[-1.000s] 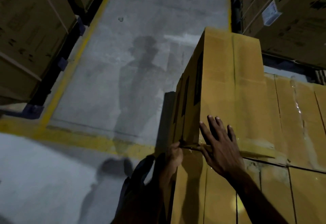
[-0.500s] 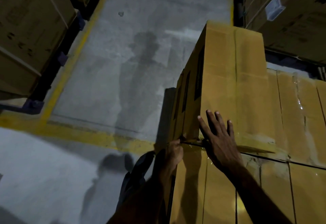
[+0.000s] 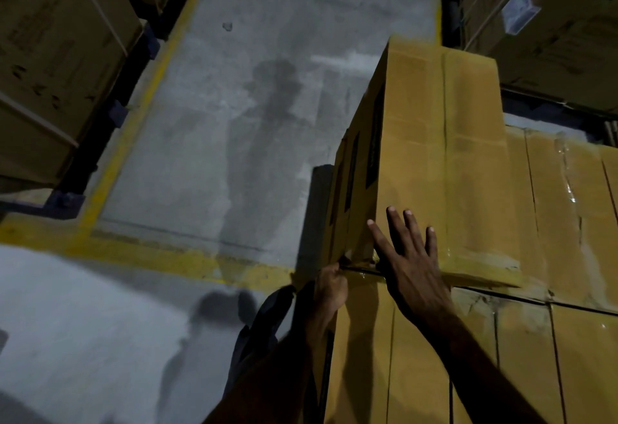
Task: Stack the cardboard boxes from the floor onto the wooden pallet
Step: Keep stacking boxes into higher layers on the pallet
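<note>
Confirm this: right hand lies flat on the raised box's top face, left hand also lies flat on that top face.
Wrong about the left hand: the head view shows it curled at the raised box's lower near corner, not flat on top. The right hand does lie flat on its top face.

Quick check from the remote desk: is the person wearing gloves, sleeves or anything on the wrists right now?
No gloves: the left hand and right hand are bare. Both forearms are uncovered as far as the frame shows, with no sleeves, watch or bands visible. The dim lighting hides finer detail.
</note>
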Tool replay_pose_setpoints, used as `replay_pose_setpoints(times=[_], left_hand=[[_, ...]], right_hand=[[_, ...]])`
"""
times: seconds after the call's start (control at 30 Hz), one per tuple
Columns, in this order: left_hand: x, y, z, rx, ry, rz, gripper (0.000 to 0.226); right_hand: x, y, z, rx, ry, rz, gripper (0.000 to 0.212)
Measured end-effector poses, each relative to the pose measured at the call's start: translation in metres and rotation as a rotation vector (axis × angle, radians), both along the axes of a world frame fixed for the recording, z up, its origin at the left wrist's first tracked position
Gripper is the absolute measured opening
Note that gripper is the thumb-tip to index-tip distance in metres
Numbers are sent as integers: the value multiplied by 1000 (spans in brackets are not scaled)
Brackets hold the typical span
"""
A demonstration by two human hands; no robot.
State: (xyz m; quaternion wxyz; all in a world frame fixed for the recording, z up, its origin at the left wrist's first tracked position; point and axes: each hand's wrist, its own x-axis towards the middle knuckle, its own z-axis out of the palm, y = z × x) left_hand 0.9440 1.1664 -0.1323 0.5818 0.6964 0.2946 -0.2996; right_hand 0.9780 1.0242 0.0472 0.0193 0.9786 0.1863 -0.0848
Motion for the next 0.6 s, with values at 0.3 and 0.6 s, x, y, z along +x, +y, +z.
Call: replay_pose_setpoints(times=[0.3, 0.6], left_hand=[[7, 5, 18, -68, 99, -71, 47], [8, 21, 57, -84, 12, -74, 32]], right_hand=[[0, -4, 0, 18, 30, -21, 81], [-16, -16, 4, 80, -43, -71, 74]])
